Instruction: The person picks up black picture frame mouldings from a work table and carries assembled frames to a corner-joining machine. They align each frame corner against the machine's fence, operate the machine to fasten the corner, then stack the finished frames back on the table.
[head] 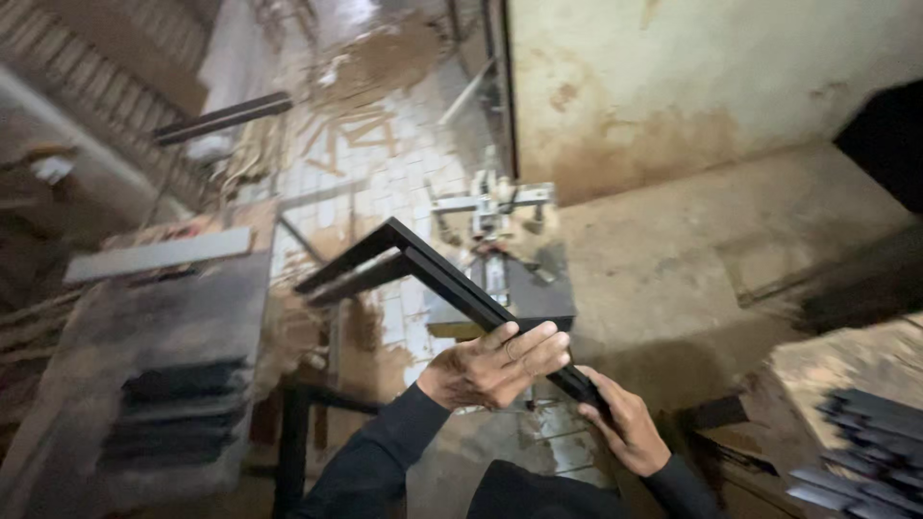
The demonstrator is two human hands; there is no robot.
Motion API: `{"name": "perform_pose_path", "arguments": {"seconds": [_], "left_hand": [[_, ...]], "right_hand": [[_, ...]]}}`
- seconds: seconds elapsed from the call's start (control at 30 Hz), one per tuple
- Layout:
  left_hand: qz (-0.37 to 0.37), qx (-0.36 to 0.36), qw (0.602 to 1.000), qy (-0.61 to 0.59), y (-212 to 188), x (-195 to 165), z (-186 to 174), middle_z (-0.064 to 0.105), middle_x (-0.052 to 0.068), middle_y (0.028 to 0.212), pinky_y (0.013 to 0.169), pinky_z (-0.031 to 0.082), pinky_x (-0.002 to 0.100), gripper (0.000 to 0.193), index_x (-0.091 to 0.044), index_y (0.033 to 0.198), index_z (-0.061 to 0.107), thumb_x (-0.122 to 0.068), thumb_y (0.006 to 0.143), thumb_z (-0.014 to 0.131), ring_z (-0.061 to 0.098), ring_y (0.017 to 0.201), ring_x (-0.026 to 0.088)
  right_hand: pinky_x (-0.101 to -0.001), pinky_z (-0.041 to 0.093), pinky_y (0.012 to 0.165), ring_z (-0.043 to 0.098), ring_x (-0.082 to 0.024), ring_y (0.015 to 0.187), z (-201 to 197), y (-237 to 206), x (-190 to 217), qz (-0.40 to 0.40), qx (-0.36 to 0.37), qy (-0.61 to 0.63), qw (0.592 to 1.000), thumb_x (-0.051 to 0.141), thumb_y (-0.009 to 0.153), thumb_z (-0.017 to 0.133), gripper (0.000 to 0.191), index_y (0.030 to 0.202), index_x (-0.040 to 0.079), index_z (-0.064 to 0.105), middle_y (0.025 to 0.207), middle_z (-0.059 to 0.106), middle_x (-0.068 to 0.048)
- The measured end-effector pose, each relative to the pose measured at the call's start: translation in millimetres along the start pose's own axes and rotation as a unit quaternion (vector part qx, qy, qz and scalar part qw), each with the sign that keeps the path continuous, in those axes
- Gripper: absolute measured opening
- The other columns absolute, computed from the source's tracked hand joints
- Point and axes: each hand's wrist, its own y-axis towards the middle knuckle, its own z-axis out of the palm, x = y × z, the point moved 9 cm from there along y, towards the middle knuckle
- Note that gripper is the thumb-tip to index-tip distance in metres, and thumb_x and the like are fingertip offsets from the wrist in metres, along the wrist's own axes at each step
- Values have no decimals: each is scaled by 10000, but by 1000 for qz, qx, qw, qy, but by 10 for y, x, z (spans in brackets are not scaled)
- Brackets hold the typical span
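The angled frame (423,264) is black with a dull sheen along its edges. Both sleeves (370,461) are black too. The wall (673,77) is pale cream, blotched with rusty brown stains toward its base. The floor (663,259) is dusty tan. A strip of paving (385,183) shows a whitish grid of small tiles, smeared with brown. The slab (173,317) at the left is dark grey, a light grey bar (159,255) above it. The stacked pieces (865,442) at the right look blue-grey, though blurred.
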Motion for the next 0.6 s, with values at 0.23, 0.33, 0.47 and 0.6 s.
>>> {"name": "perform_pose_path", "arguments": {"seconds": [0.23,0.33,0.47,0.6], "left_hand": [[-87,87,989,76,-1308,72,-477,669,36,1315,1146,353,442,238,-142,1289,748,-246,1094,661,577,1302,196],[-256,99,956,106,-2169,293,-934,726,44,1263,1067,425,401,91,-120,1074,741,-195,1022,744,635,1278,227],[-415,319,835,169,-3417,20,-1339,693,82,1156,1024,446,558,416,-153,1232,696,-214,821,723,629,1140,271],[-506,335,763,224,-4328,-464,-1751,656,50,1155,1048,460,492,512,-276,1448,609,-124,967,701,618,1082,256]], "right_hand": [[-326,546,869,692,-213,945,1034,45,-721,99,58,96,989,100,847,752,584,1377,23,521,1025,709,-111],[-317,539,855,648,-180,913,991,206,-1053,109,18,149,983,73,896,710,521,1380,27,519,986,667,-76],[-340,560,833,664,-197,911,665,611,-1033,45,-49,220,973,2,992,653,472,1406,52,432,1028,672,-111],[-320,560,673,640,-186,753,288,793,-719,-13,-181,208,961,-50,1038,597,699,1602,119,219,1041,656,-118]]}}
